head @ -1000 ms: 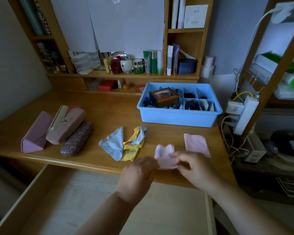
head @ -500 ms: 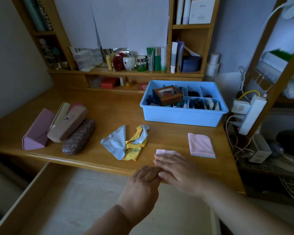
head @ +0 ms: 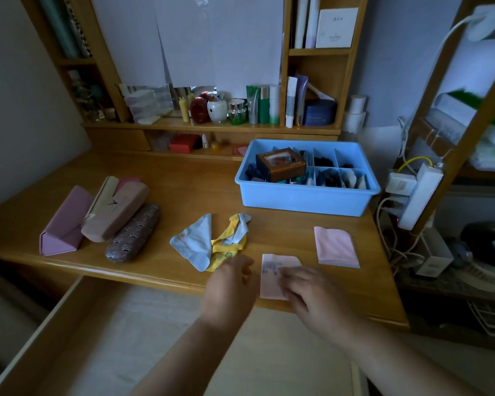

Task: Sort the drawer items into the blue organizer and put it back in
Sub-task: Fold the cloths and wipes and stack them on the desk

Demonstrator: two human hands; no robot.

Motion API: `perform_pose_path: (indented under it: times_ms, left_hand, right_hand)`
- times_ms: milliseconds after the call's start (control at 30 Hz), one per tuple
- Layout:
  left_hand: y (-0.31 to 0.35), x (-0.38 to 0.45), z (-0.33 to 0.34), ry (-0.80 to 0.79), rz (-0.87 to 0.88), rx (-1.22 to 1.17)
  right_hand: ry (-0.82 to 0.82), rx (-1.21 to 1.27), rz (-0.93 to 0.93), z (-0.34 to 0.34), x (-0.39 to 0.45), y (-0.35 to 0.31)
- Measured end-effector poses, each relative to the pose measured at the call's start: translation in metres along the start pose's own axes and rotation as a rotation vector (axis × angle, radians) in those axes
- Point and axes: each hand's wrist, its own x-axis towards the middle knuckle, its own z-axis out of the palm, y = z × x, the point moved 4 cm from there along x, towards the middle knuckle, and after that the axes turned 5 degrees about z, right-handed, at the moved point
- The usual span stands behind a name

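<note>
A small pink cloth lies folded lengthways near the desk's front edge. My right hand lies over its right side, with curled fingers pinching that edge. My left hand hovers just left of the cloth with loosely curled fingers and holds nothing. A second pink cloth lies folded to the right. A light blue cloth and a yellow cloth lie crumpled to the left. The blue organizer stands at the back right and holds a brown box and small items in its compartments.
Three glasses cases lie at the left of the desk: a pink triangular case, a beige case and a patterned brown case. The open drawer is below the desk edge. A power strip and cables hang at the right.
Both hands held the pink cloth up, then pressed it flat on the desk. Now my left hand has drawn off to the left and my right hand stays on the cloth.
</note>
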Motion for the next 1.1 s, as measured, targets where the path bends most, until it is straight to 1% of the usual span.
perform_pose_path:
  times_ms: [33, 67, 133, 233, 333, 400, 533, 600, 700, 733, 800, 867, 900, 967, 1000, 1067, 1100]
  left_hand:
    - [-0.003, 0.008, 0.002, -0.057, -0.135, 0.016]
    - [-0.004, 0.015, 0.006, -0.127, -0.232, 0.006]
    - [-0.002, 0.022, 0.014, -0.203, -0.324, -0.041]
    - [0.004, 0.024, 0.024, -0.227, -0.32, -0.049]
    - [0.006, 0.021, 0.023, -0.173, -0.317, -0.142]
    - [0.009, 0.019, 0.023, -0.158, -0.326, -0.221]
    - [0.013, 0.014, 0.022, -0.126, -0.444, -0.508]
    - [0.012, 0.012, 0.023, -0.121, -0.482, -0.577]
    - [0.015, 0.006, 0.026, -0.158, -0.534, -0.686]
    - [0.017, 0.005, 0.027, -0.172, -0.523, -0.698]
    - [0.021, 0.008, 0.024, -0.182, -0.431, -0.601]
    - [0.033, 0.016, 0.02, -0.195, -0.306, -0.487]
    - [0.038, 0.021, 0.016, -0.197, -0.261, -0.468]
    - [0.05, 0.033, 0.013, -0.21, -0.197, -0.471]
    - [0.056, 0.038, 0.014, -0.217, -0.169, -0.476]
    - [0.069, 0.05, 0.02, -0.232, -0.113, -0.517]
    - [0.076, 0.056, 0.024, -0.238, -0.089, -0.547]
  right_hand:
    - [0.001, 0.008, 0.019, 0.002, -0.005, 0.0]
    - [-0.002, 0.014, 0.04, 0.004, -0.008, 0.001]
    - [-0.006, 0.019, 0.069, 0.009, -0.012, 0.004]
    - [-0.053, 0.053, 0.102, 0.013, -0.015, 0.011]
    - [-0.114, 0.023, 0.101, 0.017, -0.019, 0.014]
    - [-0.103, 0.014, 0.112, 0.019, -0.02, 0.012]
    - [-0.042, 0.048, 0.131, 0.018, -0.02, 0.01]
    - [-0.024, 0.067, 0.134, 0.018, -0.02, 0.01]
    - [-0.002, 0.106, 0.134, 0.017, -0.022, 0.009]
    - [0.01, 0.136, 0.139, 0.016, -0.023, 0.008]
    - [0.072, 0.209, 0.161, 0.012, -0.021, 0.006]
    - [0.195, 0.227, 0.181, -0.002, -0.022, 0.009]
    - [0.268, 0.202, 0.171, -0.01, -0.022, 0.009]
    - [0.412, 0.207, 0.17, -0.03, -0.022, 0.016]
    - [0.473, 0.254, 0.201, -0.041, -0.022, 0.022]
    - [0.54, 0.398, 0.287, -0.06, -0.021, 0.039]
    - [0.537, 0.477, 0.329, -0.067, -0.02, 0.048]
